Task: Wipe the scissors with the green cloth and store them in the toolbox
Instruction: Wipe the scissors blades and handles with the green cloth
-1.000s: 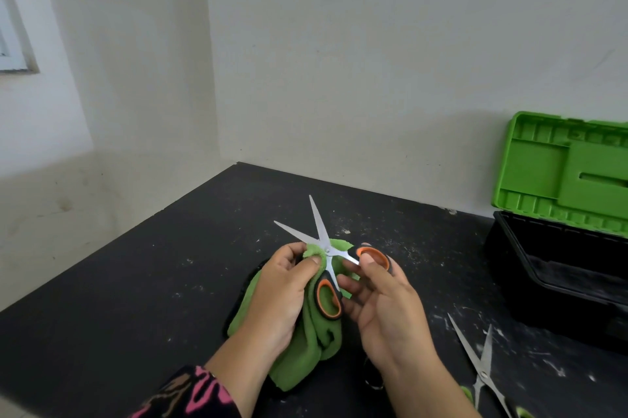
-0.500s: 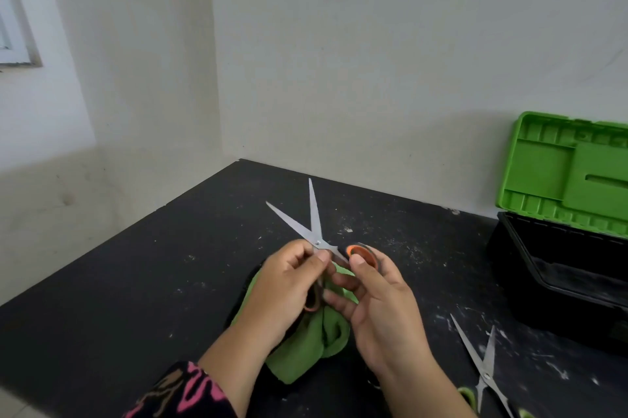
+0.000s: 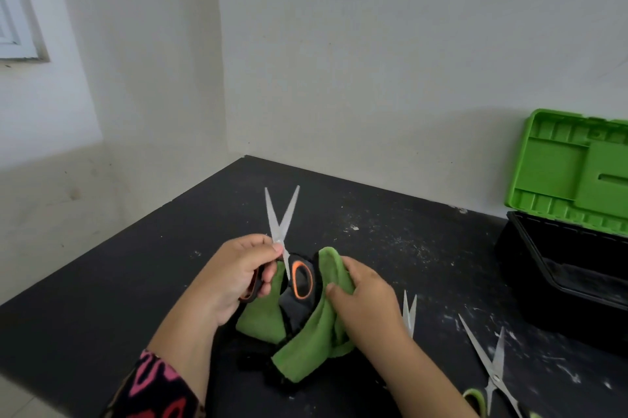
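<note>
While the left hand (image 3: 234, 276) is pinching the orange-handled scissors (image 3: 283, 247) near the pivot, its grip is closing on them, and one handle loop is sitting inside the palm. The blades are standing apart in a narrow V and pointing away from the person, above the black worktop (image 3: 102, 298). The right hand (image 3: 365, 303) is clenching the green cloth (image 3: 307, 346), which is bunching under and beside the second handle loop; whether the cloth is touching the blades cannot be told. To the right, the toolbox (image 3: 560, 268) is standing open, with its green lid (image 3: 571, 173) leaning back against the wall. Two more pairs of scissors are lying on the worktop: one (image 3: 409, 314) is showing only its blade tips behind the right hand, and the other (image 3: 491, 370) is lying near the toolbox.
</note>
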The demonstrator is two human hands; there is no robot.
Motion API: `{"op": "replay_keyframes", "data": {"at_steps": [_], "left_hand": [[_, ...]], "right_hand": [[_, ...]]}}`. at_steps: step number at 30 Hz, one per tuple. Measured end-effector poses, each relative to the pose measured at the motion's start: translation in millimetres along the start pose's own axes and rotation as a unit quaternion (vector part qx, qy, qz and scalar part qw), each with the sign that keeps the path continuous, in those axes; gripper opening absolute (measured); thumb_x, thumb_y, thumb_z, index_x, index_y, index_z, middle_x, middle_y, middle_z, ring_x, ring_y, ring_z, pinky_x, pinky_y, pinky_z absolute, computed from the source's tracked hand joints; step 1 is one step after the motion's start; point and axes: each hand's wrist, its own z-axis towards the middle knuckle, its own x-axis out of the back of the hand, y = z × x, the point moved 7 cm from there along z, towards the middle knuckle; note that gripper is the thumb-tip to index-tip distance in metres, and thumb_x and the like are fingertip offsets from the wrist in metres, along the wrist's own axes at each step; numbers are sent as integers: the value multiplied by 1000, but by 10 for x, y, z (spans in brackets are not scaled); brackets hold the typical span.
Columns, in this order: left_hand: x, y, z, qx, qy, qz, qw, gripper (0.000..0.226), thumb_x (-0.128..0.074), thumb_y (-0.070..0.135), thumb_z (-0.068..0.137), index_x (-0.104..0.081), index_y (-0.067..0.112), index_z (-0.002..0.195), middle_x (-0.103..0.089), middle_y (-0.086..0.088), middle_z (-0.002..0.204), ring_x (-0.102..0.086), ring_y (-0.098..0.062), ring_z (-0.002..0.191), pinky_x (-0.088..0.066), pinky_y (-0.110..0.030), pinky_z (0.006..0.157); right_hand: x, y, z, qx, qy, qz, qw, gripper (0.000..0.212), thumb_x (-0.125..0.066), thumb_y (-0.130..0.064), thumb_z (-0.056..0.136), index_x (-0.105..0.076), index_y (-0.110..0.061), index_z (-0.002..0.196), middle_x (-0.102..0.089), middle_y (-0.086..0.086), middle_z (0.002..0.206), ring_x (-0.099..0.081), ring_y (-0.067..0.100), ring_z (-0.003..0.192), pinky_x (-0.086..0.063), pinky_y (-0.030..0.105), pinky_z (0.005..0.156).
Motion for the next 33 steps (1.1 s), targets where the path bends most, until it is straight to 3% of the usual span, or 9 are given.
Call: {"op": "replay_keyframes", "data": {"at_steps": [2,6,11,15,18,20,25,28,33], "left_hand": [[-55,-25,-7,10,-23,22,999,16,-54,12,92,-58,2,80,-48,-4,50,-43,-15,41,-37,-23,44],[-175,-59,-33,22,-58,41,997,21,-57,13,91,-56,6,71,-51,-4,51,-45,-15,43,-38,-24,46],[-339,-109,-53,14,-80,64,995,22,-60,14,90,-56,8,70,-52,-1,49,-48,-14,42,-35,-26,48],[-401,-125,-46,-1,-68,93,993,28,-62,17,90,-52,13,64,-48,0,47,-47,-14,39,-32,-24,45],[-424,-127,-46,-15,-56,121,991,30,-61,15,90,-50,13,62,-46,-1,46,-43,-12,36,-31,-20,38],[-444,-136,-48,-18,-56,133,989,29,-60,13,89,-49,14,62,-47,-1,45,-42,-12,36,-31,-20,39],[-533,-136,-93,-27,-85,168,982,31,-62,21,89,-50,16,61,-47,5,43,-42,-11,36,-33,-18,39],[-540,-147,-100,-12,-89,162,983,33,-63,22,89,-50,18,59,-47,5,42,-42,-11,35,-33,-19,39],[-547,-136,-112,-7,-81,157,984,35,-63,22,89,-49,18,57,-46,3,42,-41,-11,34,-31,-20,38]], "right_hand": [[99,83,24,-37,31,78,996,6,-59,-18,86,-63,-22,89,-65,1,86,-59,13,74,-48,24,64],[249,226,19,-89,100,252,958,11,-64,-19,84,-62,-14,75,-66,13,74,-60,22,64,-54,39,63],[353,166,-23,-43,162,199,966,17,-63,-17,85,-56,-32,86,-63,-6,85,-60,11,74,-48,23,62],[278,-26,-103,61,147,167,973,36,-64,-11,84,-56,-45,94,-61,-19,99,-57,-5,94,-45,12,79],[191,-185,-156,172,136,74,973,19,-64,-30,83,-68,-33,102,-58,-21,95,-52,-11,95,-39,1,76],[134,-217,-175,209,138,25,968,28,-57,-41,83,-71,-26,101,-59,-16,91,-55,-3,91,-41,2,72],[214,-173,-52,188,173,9,967,13,-64,-14,87,-72,-20,95,-61,-15,95,-54,-8,92,-36,-2,75],[241,-122,-71,171,176,35,969,13,-65,-11,85,-71,-17,95,-58,-21,91,-53,-13,89,-38,-1,73],[214,-97,-84,159,150,58,974,9,-67,-8,83,-67,-17,86,-57,-24,85,-54,-3,91,-40,4,71]]}}
